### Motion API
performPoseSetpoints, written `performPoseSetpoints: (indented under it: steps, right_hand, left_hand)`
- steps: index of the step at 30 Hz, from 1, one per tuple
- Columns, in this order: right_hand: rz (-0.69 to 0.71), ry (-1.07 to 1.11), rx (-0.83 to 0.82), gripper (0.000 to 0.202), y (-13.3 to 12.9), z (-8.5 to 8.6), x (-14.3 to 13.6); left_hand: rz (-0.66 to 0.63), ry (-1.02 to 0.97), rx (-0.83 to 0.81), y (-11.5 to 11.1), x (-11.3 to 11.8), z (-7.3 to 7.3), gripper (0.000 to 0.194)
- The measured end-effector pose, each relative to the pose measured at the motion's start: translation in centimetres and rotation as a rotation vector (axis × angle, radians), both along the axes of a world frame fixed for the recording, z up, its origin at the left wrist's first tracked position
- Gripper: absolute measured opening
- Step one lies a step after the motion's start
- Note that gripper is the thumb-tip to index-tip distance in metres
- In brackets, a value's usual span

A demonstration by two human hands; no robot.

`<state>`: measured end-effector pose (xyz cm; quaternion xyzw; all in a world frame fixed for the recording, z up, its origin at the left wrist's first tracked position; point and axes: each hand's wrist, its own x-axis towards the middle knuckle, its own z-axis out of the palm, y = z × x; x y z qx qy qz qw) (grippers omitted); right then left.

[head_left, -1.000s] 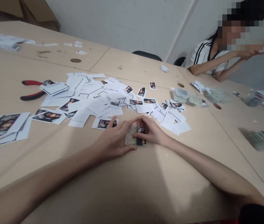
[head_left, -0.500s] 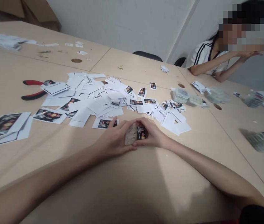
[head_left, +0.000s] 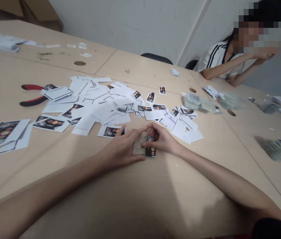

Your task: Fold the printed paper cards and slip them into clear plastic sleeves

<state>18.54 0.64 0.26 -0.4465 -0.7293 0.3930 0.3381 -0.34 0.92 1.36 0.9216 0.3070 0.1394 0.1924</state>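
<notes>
Between my hands, close to the table surface, is a small clear plastic box [head_left: 151,152] with a black printed label on its right part. My left hand [head_left: 122,146] wraps around the box's left side, with the thumb and fingers at its edges. At the upper right, my right hand [head_left: 165,141] has its fingers curled and its thumb pressed on the box's face beside the label. What lies inside the box is too small to make out. Just beyond my left hand lies a printed paper label [head_left: 109,131].
A wide pile of white paper labels [head_left: 98,99] spreads ahead of me. Red-handled pliers [head_left: 32,87] lie left of it. Clear boxes [head_left: 192,100] stand right of the pile, and more boxes [head_left: 279,149] at far right. A person [head_left: 230,59] sits across the table.
My right thumb has shifted up from the box's lower edge onto its face, and the right fingers have curled in, exposing more of the black label. My left hand stays in place.
</notes>
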Motion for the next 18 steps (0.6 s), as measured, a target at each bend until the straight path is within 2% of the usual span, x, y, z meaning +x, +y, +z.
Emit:
performPoseSetpoints:
  steps: [10, 18]
  right_hand:
    - [0.013, 0.067, -0.105, 0.019, 0.23, 0.26, 0.16]
    - [-0.004, 0.022, -0.052, 0.015, 0.36, -0.03, 0.31]
  left_hand:
    - [-0.027, -0.002, -0.016, 0.12, 0.05, 0.05, 0.067]
    - [-0.007, 0.031, -0.027, -0.14, 0.16, 0.72, 0.067]
